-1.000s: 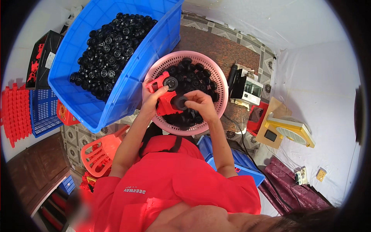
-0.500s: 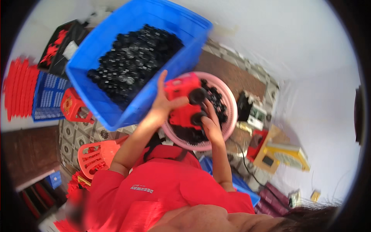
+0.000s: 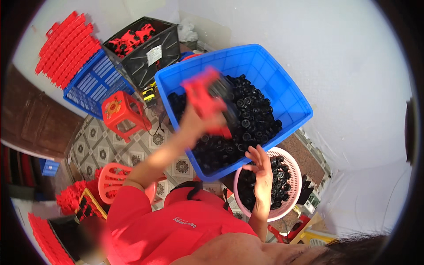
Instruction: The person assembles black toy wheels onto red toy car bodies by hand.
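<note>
My left hand (image 3: pixel 198 121) is closed round a red toy vehicle body (image 3: pixel 201 90) with black wheels, blurred by motion. I hold it above the blue tub (image 3: pixel 287 99), which is filled with small black toy wheels (image 3: pixel 249 117). My right hand (image 3: pixel 261 168) holds nothing, its fingers apart and partly bent beside the tub's near right edge. Below it, a pink slotted basket (image 3: pixel 295 194) also contains black wheels (image 3: pixel 280 176).
A black crate (image 3: pixel 145 66) at the back left contains red toy vehicles (image 3: pixel 132 39). Nearby are a blue crate (image 3: pixel 97 84), stacked red parts (image 3: pixel 68 48) and a red stool (image 3: pixel 123 115). A red plastic chair (image 3: pixel 115 179) stands left of me.
My left hand has carried the toy vehicle leftward from above the pink basket to over the blue tub. My right hand has let go of it. The view has turned.
</note>
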`<state>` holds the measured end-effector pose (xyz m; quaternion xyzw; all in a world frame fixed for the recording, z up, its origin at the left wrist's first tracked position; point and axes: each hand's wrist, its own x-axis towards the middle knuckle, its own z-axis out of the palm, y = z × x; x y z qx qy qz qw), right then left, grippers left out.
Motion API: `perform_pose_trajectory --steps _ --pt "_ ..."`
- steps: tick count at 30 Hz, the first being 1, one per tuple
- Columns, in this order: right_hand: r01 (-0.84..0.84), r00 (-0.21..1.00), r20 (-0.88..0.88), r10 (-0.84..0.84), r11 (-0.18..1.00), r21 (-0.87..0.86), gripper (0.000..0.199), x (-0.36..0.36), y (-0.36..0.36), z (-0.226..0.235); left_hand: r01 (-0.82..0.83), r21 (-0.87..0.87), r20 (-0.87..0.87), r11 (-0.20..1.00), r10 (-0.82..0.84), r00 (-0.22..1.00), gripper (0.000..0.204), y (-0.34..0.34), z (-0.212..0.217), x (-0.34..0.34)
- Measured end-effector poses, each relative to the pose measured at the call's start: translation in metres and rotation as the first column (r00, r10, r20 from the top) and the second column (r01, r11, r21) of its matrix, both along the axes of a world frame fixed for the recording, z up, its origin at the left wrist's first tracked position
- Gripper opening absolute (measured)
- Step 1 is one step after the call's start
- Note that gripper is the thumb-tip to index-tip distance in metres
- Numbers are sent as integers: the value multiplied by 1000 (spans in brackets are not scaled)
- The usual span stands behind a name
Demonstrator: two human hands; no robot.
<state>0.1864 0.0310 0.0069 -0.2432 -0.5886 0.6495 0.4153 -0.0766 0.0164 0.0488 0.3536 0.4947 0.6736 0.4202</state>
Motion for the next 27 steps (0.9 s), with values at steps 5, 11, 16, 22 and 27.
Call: perform_pose_trajectory --steps 5,11,16,22,27 --pt "215 923 346 -169 971 -101 38 25 -65 -35 -471 35 -34 881 472 881 44 110 7 -266" --pt "416 808 514 -289 897 -150 35 49 -148 -67 -175 -151 107 973 192 976 72 158 21 -385" --pt "861 461 526 -715 504 -69 27 96 -217 -114 230 6 -298 973 -218 929 55 109 10 -95" --pt "877 -401 487 -776 -479 -42 17 245 -349 -206 959 -115 -167 260 -957 239 36 -46 -27 178" --pt "880 -245 953 -179 -453 142 44 377 -518 -400 940 -339 374 -41 -923 94 45 -149 -117 318"
